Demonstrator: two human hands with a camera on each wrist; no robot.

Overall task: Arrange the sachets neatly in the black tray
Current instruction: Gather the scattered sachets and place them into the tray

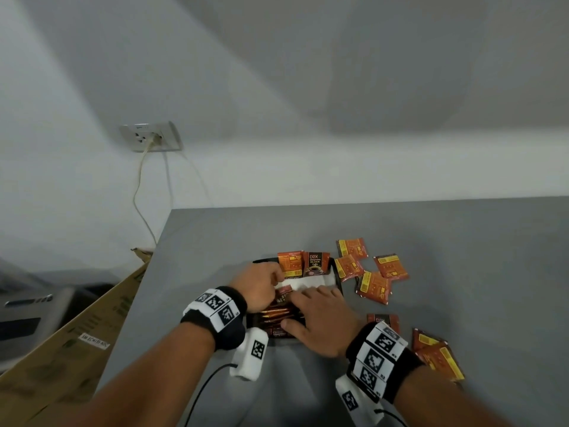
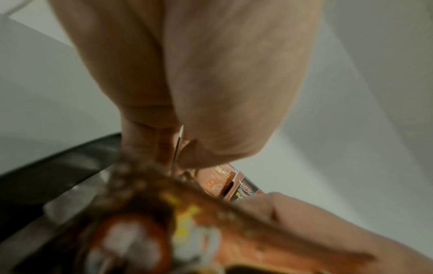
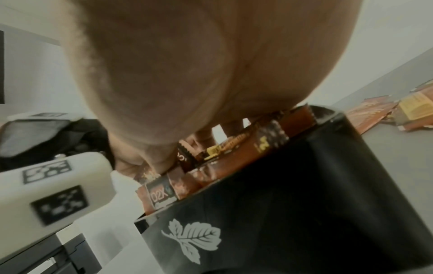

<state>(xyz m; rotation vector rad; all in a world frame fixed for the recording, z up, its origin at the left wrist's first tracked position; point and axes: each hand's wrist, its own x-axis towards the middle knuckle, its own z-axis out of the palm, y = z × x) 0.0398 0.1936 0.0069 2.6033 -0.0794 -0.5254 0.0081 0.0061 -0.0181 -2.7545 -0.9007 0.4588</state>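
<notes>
Hands working together over the black tray (image 1: 338, 283), lower centre of the head view. Left hand (image 1: 261, 285) is sitting at the tray's left side with its fingers curled; the left wrist view is showing a thin sachet edge caught between thumb and fingers, so it is judged to be pinching one sachet of the packed row (image 1: 278, 315). Right hand (image 1: 320, 318) is lying flat across that row, fingers extended and pressing down, thumb reaching along the near edge; it is gripping nothing.

Packed row: sachets are standing on edge inside the tray, faces stacked one behind another from near to far. Two standing sachets (image 1: 303, 264) at the far end are leaning against the back wall, faces toward the camera, long axis upright. White liner (image 1: 311, 283) is showing between the two groups.

Loose sachets (image 1: 366, 269) are lying flat on the grey table (image 1: 215, 241), right of the tray, at mixed angles; a further loose group (image 1: 434, 352) is lying at lower right beside the right wrist.

Risks, as judged: the upright row is depending on the flat hand, so lifting it abruptly may be letting sachets fan out or topple into the liner gap; pulling the pinched sachet may be dragging neighbours with it; the right forearm may be sweeping the nearby loose group.
</notes>
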